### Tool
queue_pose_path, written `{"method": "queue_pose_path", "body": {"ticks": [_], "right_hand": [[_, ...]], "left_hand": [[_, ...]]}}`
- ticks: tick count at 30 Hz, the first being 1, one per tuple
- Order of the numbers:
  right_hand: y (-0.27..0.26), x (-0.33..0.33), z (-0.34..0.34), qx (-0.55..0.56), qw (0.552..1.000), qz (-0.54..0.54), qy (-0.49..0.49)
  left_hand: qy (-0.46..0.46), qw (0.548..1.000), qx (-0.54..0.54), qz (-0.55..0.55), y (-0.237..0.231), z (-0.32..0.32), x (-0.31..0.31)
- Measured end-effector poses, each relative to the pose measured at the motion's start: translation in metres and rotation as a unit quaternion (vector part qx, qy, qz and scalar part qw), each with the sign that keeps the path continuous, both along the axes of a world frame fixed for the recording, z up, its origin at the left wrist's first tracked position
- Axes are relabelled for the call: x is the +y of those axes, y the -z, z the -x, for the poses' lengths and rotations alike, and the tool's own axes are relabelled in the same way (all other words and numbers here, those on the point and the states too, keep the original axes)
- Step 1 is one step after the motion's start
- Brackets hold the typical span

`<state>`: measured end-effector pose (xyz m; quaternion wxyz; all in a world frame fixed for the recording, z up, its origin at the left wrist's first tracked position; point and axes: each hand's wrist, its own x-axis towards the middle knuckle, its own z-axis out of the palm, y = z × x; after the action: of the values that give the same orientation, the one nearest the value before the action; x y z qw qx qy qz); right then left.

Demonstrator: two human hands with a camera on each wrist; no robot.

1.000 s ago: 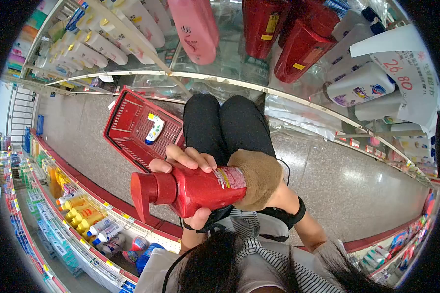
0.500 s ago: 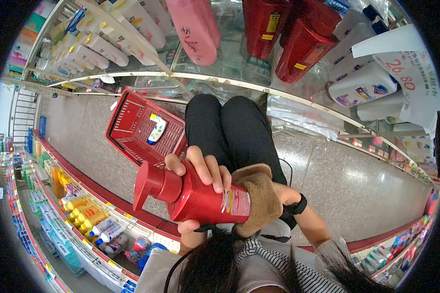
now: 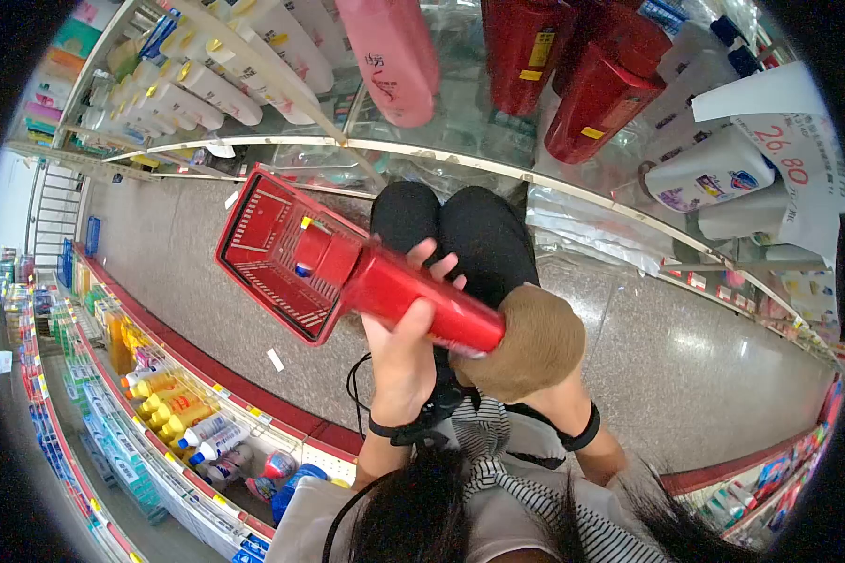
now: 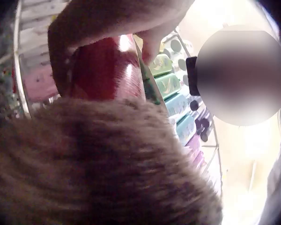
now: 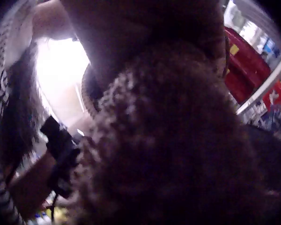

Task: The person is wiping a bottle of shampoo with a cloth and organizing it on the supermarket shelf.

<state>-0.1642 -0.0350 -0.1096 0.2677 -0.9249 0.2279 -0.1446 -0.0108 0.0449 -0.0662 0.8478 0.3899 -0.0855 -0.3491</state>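
By a stocked shop shelf [image 3: 460, 122], the left hand [image 3: 399, 361] clamps a red bottle [image 3: 390, 286] over the lap [image 3: 486, 235], its base meeting brown cloth [image 3: 530, 347] that hides how the right hand [image 3: 559, 399] grips; wiping seems under way, setting down not yet done.

White top [image 3: 300, 516], striped scarf [image 3: 518, 490], black trousers [image 3: 483, 230]

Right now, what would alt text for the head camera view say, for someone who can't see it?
A person's left hand grips a red bottle, while a fuzzy brown cloth covering much of the right hand sits at its base end. Beyond are a red basket and shelved bottles.
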Motion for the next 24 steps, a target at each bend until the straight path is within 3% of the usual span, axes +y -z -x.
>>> {"method": "queue_pose_path", "body": {"ticks": [1,3,5,7,10,11,13,15,17,18,20,21,23,24], "right_hand": [[-0.009,0.002,-0.001,0.002,1.0,0.001,0.002],[-0.019,0.01,-0.001,-0.087,0.995,0.018,0.04],[-0.01,0.013,0.002,-0.077,0.996,-0.003,0.044],[-0.007,0.01,0.011,-0.112,0.984,-0.136,0.036],[-0.055,-0.005,-0.007,-0.015,0.981,-0.192,-0.026],[-0.049,-0.006,-0.002,-0.015,0.981,-0.192,-0.026],[-0.033,-0.007,0.007,-0.153,0.958,-0.214,-0.115],[-0.03,-0.009,0.012,-0.125,0.956,-0.238,-0.113],[-0.015,-0.014,0.021,-0.163,0.916,-0.33,-0.16],[-0.011,-0.014,0.024,-0.163,0.916,-0.33,-0.159],[-0.003,-0.009,0.031,-0.136,0.754,-0.625,-0.151],[0.002,-0.008,0.034,-0.131,0.692,-0.696,-0.14],[0.016,-0.005,0.044,-0.129,0.66,-0.726,-0.143],[0.023,-0.004,0.05,-0.126,0.651,-0.735,-0.142]], "left_hand": [[-0.021,0.997,0.071,0.013,0.001,0.007,0.002],[-0.024,0.997,0.078,0.011,0.004,0.011,0.001],[-0.038,0.994,0.097,0.019,0.019,0.013,0.012],[0.008,0.994,0.093,0.049,0.021,0.011,0.012],[0.076,0.984,-0.041,0.155,0.005,0.009,0.007],[0.076,0.984,-0.041,0.155,0.008,0.008,0.002],[0.104,0.931,-0.122,0.327,0.013,0.007,-0.006],[0.114,0.942,-0.102,0.297,0.009,0.009,-0.002],[0.125,0.918,-0.102,0.363,0.013,0.01,-0.006],[0.176,0.92,-0.105,0.333,0.014,0.008,0.001],[0.195,0.912,-0.124,0.339,0.014,0.01,0.004],[0.216,0.9,-0.145,0.35,0.014,0.01,0.002],[0.302,0.839,-0.164,0.421,0.016,0.0,-0.001],[0.275,0.844,-0.134,0.44,0.014,0.006,-0.002]]}}
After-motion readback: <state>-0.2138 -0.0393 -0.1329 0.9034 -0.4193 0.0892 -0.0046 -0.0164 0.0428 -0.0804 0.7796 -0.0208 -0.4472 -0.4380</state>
